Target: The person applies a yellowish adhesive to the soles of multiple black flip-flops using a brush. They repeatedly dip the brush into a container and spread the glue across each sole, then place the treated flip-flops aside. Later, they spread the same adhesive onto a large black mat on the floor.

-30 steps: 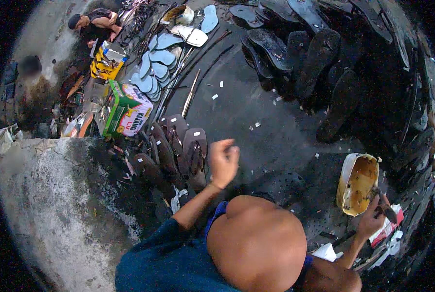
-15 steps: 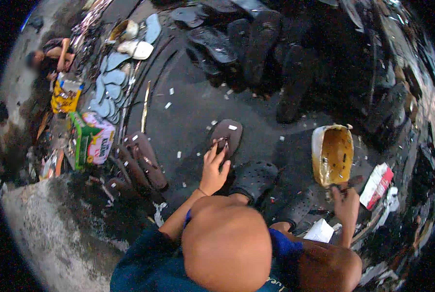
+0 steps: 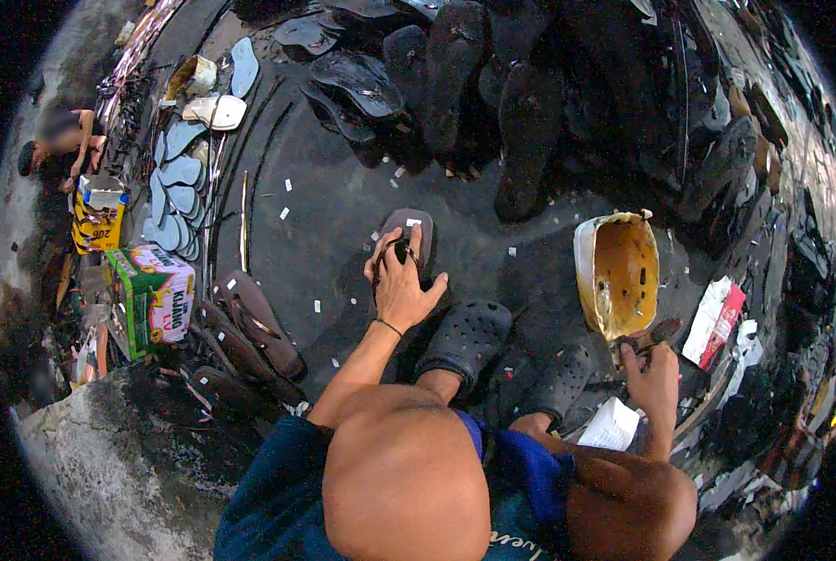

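Note:
A brown flip-flop (image 3: 423, 224) with a small white label near its toe lies on the dark ground in front of me. My left hand (image 3: 404, 285) is over it, fingers bent round the strap and left edge, one finger reaching toward the label, thumb held away. At the near end of a cut-open yellowed plastic container (image 3: 656, 271), my right hand (image 3: 654, 374) is closed on a small dark tool (image 3: 665, 330), its kind unclear. Brown residue coats the container's inside. More brown flip-flops (image 3: 261, 323) lie to the left of my left hand.
Dark soles or sandals (image 3: 455, 75) are heaped at the far side. Grey-blue sole pieces (image 3: 182, 170), a green-and-white box (image 3: 156, 299) and a yellow box (image 3: 100, 215) line the left. Another person (image 3: 67, 140) sits far left. A red-and-white packet (image 3: 714, 323) lies right.
My left hand has reached farther over the flip-flop, with its fingers now bent round the strap. My right hand stays by the container. The whole view has shifted slightly.

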Motion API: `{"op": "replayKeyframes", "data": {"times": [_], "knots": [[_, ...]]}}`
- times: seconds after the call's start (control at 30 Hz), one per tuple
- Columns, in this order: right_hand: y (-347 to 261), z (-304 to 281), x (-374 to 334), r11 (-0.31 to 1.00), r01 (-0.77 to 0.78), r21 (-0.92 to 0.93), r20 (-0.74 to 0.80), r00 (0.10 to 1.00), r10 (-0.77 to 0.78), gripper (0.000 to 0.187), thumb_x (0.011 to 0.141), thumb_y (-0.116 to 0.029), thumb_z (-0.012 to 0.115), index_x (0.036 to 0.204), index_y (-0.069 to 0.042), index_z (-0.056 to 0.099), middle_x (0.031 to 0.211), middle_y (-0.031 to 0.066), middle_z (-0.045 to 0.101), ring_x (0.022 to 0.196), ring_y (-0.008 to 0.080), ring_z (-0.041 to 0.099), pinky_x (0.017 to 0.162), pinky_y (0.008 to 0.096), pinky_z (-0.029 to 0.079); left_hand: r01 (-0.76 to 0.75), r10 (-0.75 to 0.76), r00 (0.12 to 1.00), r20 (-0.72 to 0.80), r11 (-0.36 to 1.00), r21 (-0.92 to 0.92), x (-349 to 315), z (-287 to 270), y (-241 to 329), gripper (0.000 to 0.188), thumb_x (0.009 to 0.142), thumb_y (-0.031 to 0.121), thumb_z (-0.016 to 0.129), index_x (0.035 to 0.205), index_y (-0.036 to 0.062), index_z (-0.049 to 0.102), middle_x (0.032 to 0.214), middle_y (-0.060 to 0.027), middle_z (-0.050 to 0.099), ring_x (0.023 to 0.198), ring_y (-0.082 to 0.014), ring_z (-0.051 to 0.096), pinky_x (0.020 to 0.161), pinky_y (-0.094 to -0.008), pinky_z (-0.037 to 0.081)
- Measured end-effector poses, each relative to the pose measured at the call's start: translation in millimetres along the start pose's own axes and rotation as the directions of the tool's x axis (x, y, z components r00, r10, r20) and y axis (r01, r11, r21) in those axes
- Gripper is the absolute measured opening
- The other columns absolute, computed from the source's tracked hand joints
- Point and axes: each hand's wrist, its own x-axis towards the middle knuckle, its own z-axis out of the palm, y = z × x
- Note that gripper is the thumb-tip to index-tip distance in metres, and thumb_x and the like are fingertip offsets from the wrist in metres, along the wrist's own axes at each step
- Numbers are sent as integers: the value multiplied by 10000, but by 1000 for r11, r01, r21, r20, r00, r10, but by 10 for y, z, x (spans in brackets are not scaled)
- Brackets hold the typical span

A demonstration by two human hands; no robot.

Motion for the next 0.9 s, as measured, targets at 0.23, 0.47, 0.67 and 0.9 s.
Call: {"op": "replayKeyframes", "data": {"times": [0.23,0.47,0.67,0.9], "knots": [[-24,-7,30,995,-65,77,82,995,59,336,844,-301,704,892,28,651,807,235,647,773,421,628,681,480,477,-20,20,1000,8,1000,24,22,-4,18,767,831,467,659,1494,192,387,1495,-242,314,1397,-468,257,1129,-578,197],[-559,-443,134,378,94,921,-43,989,-141,218,828,-82,755,1023,-14,683,1026,106,709,954,208,674,852,361,519,226,-13,973,228,-88,-970,396,-656,506,520,1036,280,324,1438,-34,429,1484,-128,449,1356,-232,431,1127,-333,325],[-1438,-515,924,385,867,316,-702,487,-520,332,760,22,742,1077,-53,679,1050,121,684,970,285,655,830,375,510,468,286,872,398,-248,-848,918,-642,941,450,1032,298,396,1313,-17,553,1243,-113,631,1050,-210,645,914,-333,523],[-1088,-506,1159,604,637,479,-704,690,-169,306,747,55,710,1033,-53,688,878,116,706,874,296,681,788,394,527,515,149,848,508,-5,-857,561,-937,1488,541,1020,356,313,1372,-15,491,1299,-158,598,1150,-286,600,1009,-430,473]]}}
